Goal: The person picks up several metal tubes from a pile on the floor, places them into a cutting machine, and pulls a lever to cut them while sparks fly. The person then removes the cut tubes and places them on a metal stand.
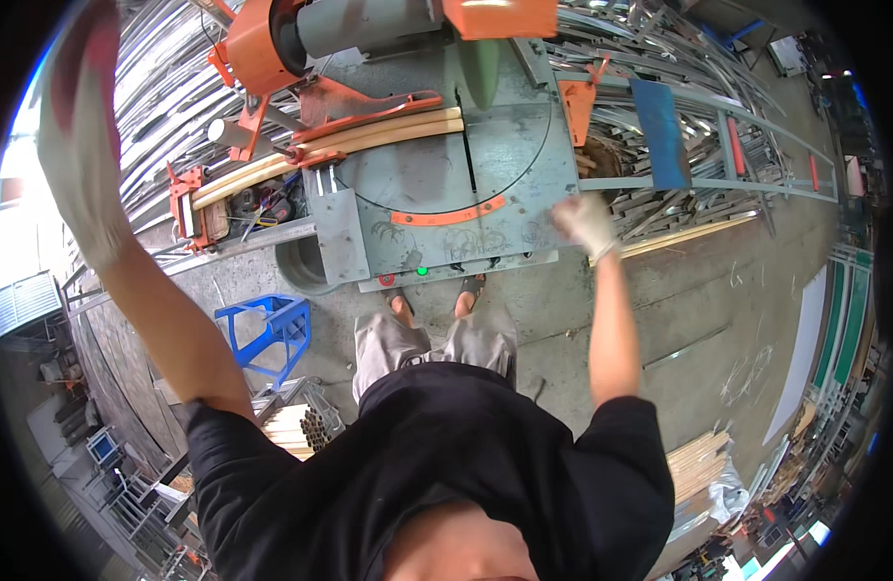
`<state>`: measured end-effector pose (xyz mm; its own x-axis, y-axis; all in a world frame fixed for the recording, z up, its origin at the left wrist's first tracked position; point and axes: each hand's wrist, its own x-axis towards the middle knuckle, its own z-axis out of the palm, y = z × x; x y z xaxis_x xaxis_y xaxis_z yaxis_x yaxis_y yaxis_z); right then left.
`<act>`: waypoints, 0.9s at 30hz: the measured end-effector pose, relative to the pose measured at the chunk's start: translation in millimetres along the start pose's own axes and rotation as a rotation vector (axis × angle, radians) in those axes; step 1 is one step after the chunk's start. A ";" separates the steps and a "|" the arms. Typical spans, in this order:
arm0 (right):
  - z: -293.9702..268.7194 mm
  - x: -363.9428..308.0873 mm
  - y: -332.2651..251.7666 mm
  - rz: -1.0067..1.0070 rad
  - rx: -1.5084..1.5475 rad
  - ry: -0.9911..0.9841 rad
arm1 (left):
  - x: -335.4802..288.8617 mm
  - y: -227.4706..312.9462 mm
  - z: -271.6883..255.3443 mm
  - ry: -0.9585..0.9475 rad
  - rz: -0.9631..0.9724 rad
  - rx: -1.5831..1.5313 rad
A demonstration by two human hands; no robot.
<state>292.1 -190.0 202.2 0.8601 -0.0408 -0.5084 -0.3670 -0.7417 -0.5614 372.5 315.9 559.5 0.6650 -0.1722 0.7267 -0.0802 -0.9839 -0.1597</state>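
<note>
My left hand [83, 160], in a pale glove with pink on it, is raised at the far left. It is close to the camera and its fingers are smeared. At the right front of the grey saw table [408, 174] is my right hand [584, 223], also gloved; blur hides how its fingers are held. Tan tubes [369, 136] lie side by side on the table, their ends by the dark slot. Orange clamp parts [316, 155] sit against them. Above stands the orange and grey cutting machine [262, 44], with a blurred blade [479, 73] over the slot.
Metal offcuts [650, 44] are heaped behind and beside the table. Buttons [422, 271] line its front edge. A blue stool [267, 334] stands on the floor at left, near bundled tubes [291, 431]. More tan lengths [696, 460] lie at right.
</note>
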 end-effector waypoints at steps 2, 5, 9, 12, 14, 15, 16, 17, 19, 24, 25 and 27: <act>100.6 -31.4 1.7 0.200 0.101 -0.312 | -73.2 -37.6 12.7 -0.055 -0.556 -0.762; 244.7 -39.9 44.2 -0.006 -0.306 -0.083 | -207.0 -182.9 119.7 -0.324 -0.721 -0.726; 298.4 -44.5 -23.5 0.159 -0.367 -0.002 | -324.9 -227.7 218.8 -0.708 -0.528 -0.346; 328.9 -36.8 -22.7 0.207 -0.416 0.115 | -351.1 -233.7 271.8 -0.744 -0.204 -0.190; 338.7 -37.7 -18.5 0.210 -0.499 0.147 | -359.0 -237.1 317.4 -0.799 -0.085 -0.141; 338.1 -42.4 -16.6 0.231 -0.506 0.153 | -361.8 -232.8 337.1 -0.827 -0.028 -0.147; 336.2 -44.3 -20.1 0.251 -0.508 0.161 | -363.3 -229.7 352.1 -0.876 0.006 -0.191; 333.3 -49.3 -35.1 0.292 -0.511 0.165 | -371.2 -233.3 360.6 -0.812 0.022 -0.229; 318.1 -66.9 -61.4 0.335 -0.410 0.116 | -376.1 -235.8 378.9 -0.907 -0.040 -0.215; 307.9 -129.1 -53.4 0.386 -0.420 0.065 | -364.6 -232.2 341.8 -0.768 -0.009 -0.420; 308.5 -137.1 -48.5 0.399 -0.422 0.028 | -363.9 -237.1 320.6 -0.766 -0.024 -0.416; 316.5 -158.2 -25.4 0.368 -0.455 0.019 | -370.8 -237.7 278.5 -0.709 -0.069 -0.399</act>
<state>53.3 47.1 90.2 0.7128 -0.3592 -0.6025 -0.4572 -0.8893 -0.0108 351.8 627.0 141.9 0.9792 -0.1710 0.1096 -0.1914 -0.9572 0.2171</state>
